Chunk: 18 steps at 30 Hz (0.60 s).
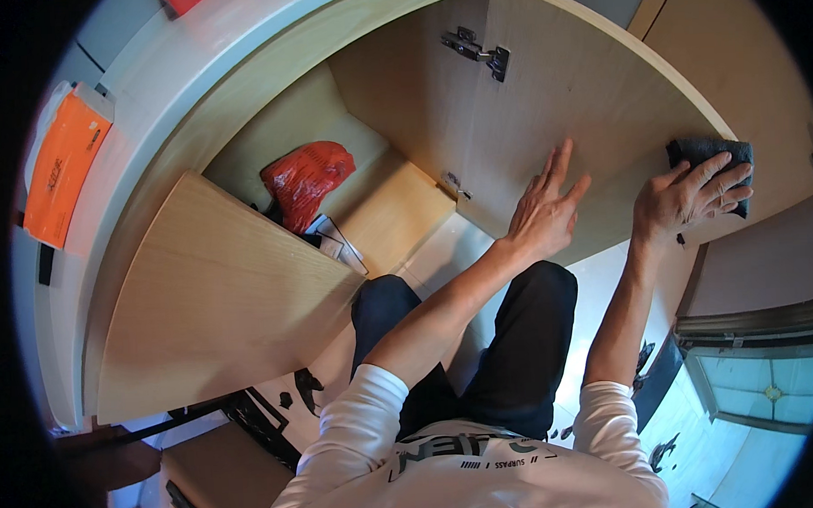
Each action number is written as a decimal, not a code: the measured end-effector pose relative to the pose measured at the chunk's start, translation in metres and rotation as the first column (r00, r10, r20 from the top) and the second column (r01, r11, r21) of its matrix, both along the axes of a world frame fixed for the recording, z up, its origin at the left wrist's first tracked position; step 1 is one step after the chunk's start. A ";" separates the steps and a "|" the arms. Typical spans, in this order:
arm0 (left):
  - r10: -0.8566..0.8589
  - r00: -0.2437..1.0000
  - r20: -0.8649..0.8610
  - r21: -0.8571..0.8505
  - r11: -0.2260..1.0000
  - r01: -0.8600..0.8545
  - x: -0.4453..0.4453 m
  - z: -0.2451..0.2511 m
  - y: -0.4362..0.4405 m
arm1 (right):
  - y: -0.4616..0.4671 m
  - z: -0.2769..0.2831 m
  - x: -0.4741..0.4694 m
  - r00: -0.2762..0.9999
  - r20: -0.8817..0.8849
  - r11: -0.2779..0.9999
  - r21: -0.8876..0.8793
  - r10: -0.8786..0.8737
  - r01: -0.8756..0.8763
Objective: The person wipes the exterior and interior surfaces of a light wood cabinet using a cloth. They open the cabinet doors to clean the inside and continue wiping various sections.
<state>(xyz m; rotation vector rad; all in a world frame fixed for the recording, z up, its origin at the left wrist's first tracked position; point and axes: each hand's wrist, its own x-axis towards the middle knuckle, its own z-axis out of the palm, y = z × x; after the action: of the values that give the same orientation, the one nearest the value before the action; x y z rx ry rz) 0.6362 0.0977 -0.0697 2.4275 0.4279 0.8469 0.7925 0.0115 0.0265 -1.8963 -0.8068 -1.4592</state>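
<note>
A wooden cabinet door (596, 99) stands open before me, its inner face towards me. My right hand (693, 193) presses a folded dark grey cloth (708, 148) against the door's free edge, fingers spread over it. My left hand (546, 209) is empty, with fingers apart, at the door's inner face; whether the fingertips touch the wood I cannot tell. A metal hinge (497, 63) joins the door to the cabinet side, and a lower hinge (458, 188) shows near the cabinet floor.
Inside the cabinet (405, 207) lie a red plastic bag (310, 180) and a white item (339, 243). Another wooden door panel (227, 300) is at left. An orange tissue pack (67, 165) rests on the white countertop (166, 94). Near my legs is a brown box (226, 472).
</note>
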 end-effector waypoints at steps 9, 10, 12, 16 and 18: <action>0.014 1.000 -0.015 0.066 0.998 -0.013 0.000 -0.005 0.003 | 0.060 0.003 -0.014 0.992 0.045 0.989 -0.088 0.122 -0.118; 0.018 1.000 -0.001 0.068 0.998 -0.018 0.000 -0.007 0.003 | 0.074 0.003 -0.022 0.982 0.068 0.979 -0.115 0.178 -0.169; 0.039 0.999 0.005 0.064 0.997 -0.040 0.003 -0.010 0.002 | 0.100 0.002 -0.038 0.986 0.024 0.952 -0.264 0.164 -0.152; 0.044 0.998 0.034 -0.097 0.995 -0.040 0.008 -0.015 -0.005 | 0.116 0.005 -0.049 0.937 0.092 0.869 -0.412 0.337 -0.273; 0.074 0.992 0.100 -0.021 0.997 -0.072 0.011 -0.016 -0.007 | 0.098 0.002 -0.041 0.933 0.084 0.877 -0.377 0.351 -0.296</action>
<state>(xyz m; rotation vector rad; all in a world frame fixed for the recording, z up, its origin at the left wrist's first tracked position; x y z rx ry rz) 0.6473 0.0906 -0.0852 2.3542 0.4863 0.9878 0.7514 0.1094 0.0281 -1.7981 -1.4757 -1.3167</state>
